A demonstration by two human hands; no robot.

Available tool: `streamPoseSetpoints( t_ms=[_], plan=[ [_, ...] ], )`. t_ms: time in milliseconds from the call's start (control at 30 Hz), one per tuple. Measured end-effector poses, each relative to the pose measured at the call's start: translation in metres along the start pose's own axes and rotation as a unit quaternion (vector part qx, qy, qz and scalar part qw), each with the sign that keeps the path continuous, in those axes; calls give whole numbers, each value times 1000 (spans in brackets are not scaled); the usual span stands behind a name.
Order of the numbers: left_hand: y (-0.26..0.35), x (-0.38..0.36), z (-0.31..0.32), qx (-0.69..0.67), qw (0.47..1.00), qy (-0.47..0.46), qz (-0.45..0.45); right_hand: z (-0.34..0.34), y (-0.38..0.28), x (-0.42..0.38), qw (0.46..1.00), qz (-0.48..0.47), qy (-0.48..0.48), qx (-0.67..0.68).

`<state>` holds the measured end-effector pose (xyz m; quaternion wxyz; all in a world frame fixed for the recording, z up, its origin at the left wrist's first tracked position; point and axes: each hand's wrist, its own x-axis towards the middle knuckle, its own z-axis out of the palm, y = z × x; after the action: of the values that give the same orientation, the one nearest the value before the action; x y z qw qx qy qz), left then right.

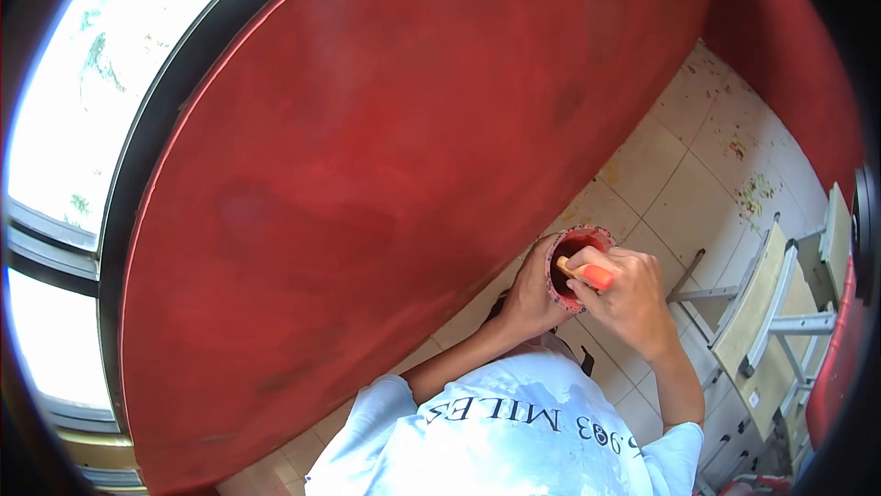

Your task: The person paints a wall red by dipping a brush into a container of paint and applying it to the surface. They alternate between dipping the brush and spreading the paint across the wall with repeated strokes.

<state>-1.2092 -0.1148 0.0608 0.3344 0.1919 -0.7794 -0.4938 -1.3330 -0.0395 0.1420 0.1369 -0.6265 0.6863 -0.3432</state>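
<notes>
My left hand (534,290) is wrapped around the side of a round paint pot (603,236), its rim smeared with pink and dark specks. Inside, the pot's wall looks red. In my right hand (635,296), a paintbrush (597,277) with an orange-red and wood-coloured handle is gripped over the pot's opening. Its bristles are hidden from view, so whether they touch paint cannot be seen. Close beyond my left hand rises a large red wall (385,166) with uneven, darker patches.
A window (55,331) lies at the left, beyond a dark frame. Beige floor tiles (656,161) run below the wall, with scattered debris (756,191). A folding stepladder (766,331) stands at the right, near another red surface (808,65).
</notes>
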Motion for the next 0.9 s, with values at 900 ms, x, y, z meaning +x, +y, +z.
streamPoseSetpoints(
  t_ms=[900],
  plan=[
    [-86, 67, 73, -102, 992, -56, -51, 1, 114, -5, 855, 264, 228, 385]
  ],
)
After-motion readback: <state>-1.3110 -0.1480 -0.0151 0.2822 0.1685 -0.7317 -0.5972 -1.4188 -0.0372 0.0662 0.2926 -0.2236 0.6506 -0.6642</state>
